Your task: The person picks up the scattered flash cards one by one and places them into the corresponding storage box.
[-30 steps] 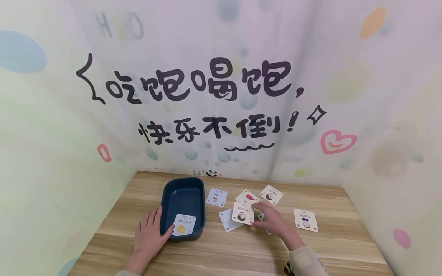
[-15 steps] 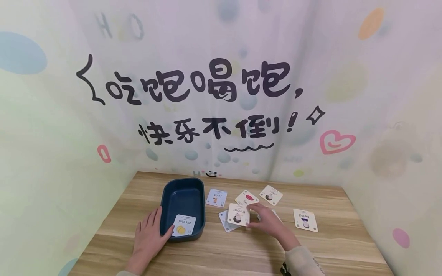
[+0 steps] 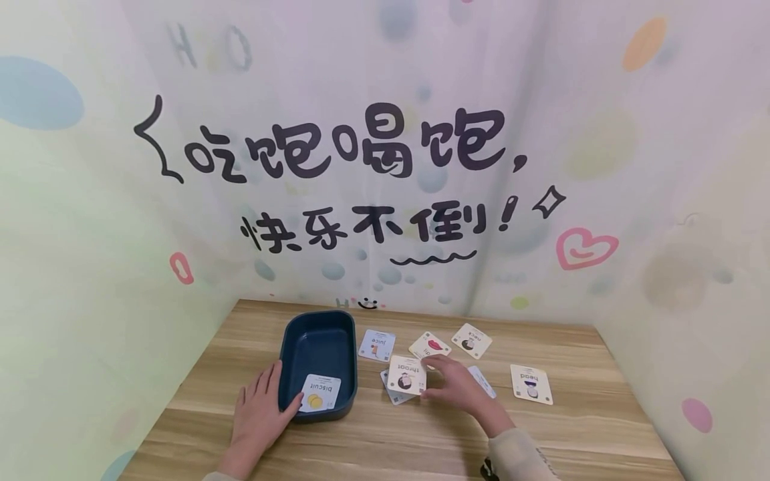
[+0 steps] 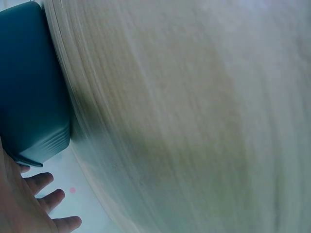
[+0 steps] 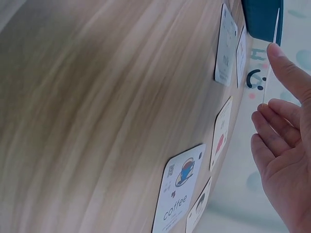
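Observation:
My right hand (image 3: pixel 460 387) pinches the "throat" card (image 3: pixel 407 375) by its right edge, thumb below and fingers above. The right wrist view has this card edge-on, raised over the table. In the head view it overlaps the "milk" card (image 5: pixel 226 48), hiding most of it. My left hand (image 3: pixel 259 407) rests against the left side of the dark blue tray (image 3: pixel 355 354), fingers extended along the wall, with the thumb at the near rim. Inside the tray, at its near end, lies the "biscuit" card (image 3: pixel 320 393). A "coffee" card (image 5: pixel 180 189) lies beneath my right hand.
Behind my right hand lie the "lip" card (image 3: pixel 430 345) and the "neck" card (image 3: pixel 472 341). A "juice" card (image 3: pixel 377 345) sits just right of the tray, and a "head" card (image 3: pixel 532 385) lies far right. A printed curtain (image 3: pixel 385 280) borders the wooden table (image 3: pixel 361 454).
My right hand has carried the "throat" card left toward the tray, uncovering more of the "coffee" card. The left hand and the tray have stayed put.

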Tool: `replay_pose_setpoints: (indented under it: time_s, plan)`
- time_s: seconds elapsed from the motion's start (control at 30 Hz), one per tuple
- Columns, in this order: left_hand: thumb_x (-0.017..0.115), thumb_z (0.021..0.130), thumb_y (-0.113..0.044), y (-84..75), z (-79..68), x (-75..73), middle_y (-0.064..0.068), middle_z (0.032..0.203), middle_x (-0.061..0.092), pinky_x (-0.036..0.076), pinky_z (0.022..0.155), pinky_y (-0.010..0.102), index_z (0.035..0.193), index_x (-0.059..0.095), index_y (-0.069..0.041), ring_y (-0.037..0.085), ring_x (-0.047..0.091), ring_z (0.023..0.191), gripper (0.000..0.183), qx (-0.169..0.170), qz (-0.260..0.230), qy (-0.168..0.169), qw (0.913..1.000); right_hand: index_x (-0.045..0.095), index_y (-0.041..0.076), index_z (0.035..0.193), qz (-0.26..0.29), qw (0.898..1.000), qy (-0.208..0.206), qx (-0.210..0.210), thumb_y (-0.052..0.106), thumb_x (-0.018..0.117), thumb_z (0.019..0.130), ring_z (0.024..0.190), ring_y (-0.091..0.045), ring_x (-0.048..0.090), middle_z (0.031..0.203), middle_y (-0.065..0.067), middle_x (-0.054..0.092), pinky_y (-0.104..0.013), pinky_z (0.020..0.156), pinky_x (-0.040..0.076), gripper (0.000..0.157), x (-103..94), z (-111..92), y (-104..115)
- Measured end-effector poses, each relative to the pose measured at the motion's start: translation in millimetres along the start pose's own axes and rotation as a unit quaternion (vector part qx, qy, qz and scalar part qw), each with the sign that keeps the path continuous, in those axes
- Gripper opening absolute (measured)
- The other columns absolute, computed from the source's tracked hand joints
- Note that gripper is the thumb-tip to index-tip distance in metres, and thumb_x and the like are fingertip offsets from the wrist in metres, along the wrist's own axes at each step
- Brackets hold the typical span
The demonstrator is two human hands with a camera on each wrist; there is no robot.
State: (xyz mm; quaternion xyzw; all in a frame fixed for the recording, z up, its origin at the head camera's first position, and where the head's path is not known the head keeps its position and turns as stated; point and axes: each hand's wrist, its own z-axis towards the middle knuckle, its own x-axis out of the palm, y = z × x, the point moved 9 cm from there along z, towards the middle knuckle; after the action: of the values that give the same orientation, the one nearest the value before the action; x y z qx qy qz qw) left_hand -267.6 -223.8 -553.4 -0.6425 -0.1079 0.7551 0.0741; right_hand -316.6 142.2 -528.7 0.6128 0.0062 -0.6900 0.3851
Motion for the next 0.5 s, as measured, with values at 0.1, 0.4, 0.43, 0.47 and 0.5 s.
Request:
replay_pose_setpoints:
  time_s: [0.1, 0.4, 0.43, 0.47, 0.5]
  plan:
    - [0.058, 0.091, -0.059, 0.3, 0.1, -0.3, 0.026, 0.152, 0.041, 0.026, 0.113, 0.071, 0.155, 0.029, -0.006, 0.046, 0.038, 0.14, 0.088, 0.0, -0.001, -0.002, 1.0, 0.064, 0.001, 0.125, 0.002, 1.0, 0.001, 0.003, 0.026, 0.088, 0.072, 0.121, -0.035, 0.062, 0.129, -0.016, 0.066, -0.05, 0.103, 0.049, 0.064, 0.2, 2, 3]
    - [0.058, 0.091, -0.059, 0.8, 0.6, -0.3, 0.025, 0.152, 0.042, 0.027, 0.113, 0.071, 0.155, 0.03, -0.006, 0.046, 0.039, 0.139, 0.088, 0.002, 0.001, -0.008, 1.0, 0.063, 0.002, 0.128, 0.013, 1.0, 0.021, 0.015, 0.03, 0.087, 0.074, 0.125, -0.035, 0.059, 0.133, -0.016, 0.064, -0.05, 0.106, 0.047, 0.065, 4.8, 7, 10]
    - [0.058, 0.091, -0.059, 1.0, 0.6, 0.0, 0.025, 0.152, 0.042, 0.027, 0.113, 0.071, 0.155, 0.03, -0.006, 0.046, 0.039, 0.139, 0.088, 0.002, 0.001, -0.008, 1.0, 0.063, 0.002, 0.129, 0.014, 1.0, 0.023, 0.015, 0.03, 0.086, 0.074, 0.126, -0.035, 0.059, 0.133, -0.016, 0.063, -0.05, 0.106, 0.047, 0.065, 5.4, 8, 11]
    - [0.058, 0.091, -0.059, 1.3, 0.6, 0.4, 0.025, 0.152, 0.042, 0.027, 0.113, 0.071, 0.155, 0.03, -0.006, 0.046, 0.039, 0.139, 0.088, 0.002, 0.0, -0.008, 1.0, 0.063, 0.002, 0.129, 0.017, 0.999, 0.025, 0.015, 0.03, 0.086, 0.074, 0.126, -0.035, 0.059, 0.134, -0.016, 0.063, -0.05, 0.106, 0.047, 0.066, 5.9, 9, 12]
    - [0.058, 0.091, -0.059, 1.5, 0.6, 0.8, 0.025, 0.152, 0.042, 0.027, 0.113, 0.071, 0.155, 0.03, -0.007, 0.046, 0.039, 0.139, 0.088, 0.002, 0.0, -0.008, 1.0, 0.063, 0.002, 0.129, 0.018, 0.999, 0.027, 0.016, 0.03, 0.086, 0.074, 0.126, -0.035, 0.059, 0.134, -0.016, 0.063, -0.05, 0.107, 0.046, 0.066, 6.4, 9, 13]
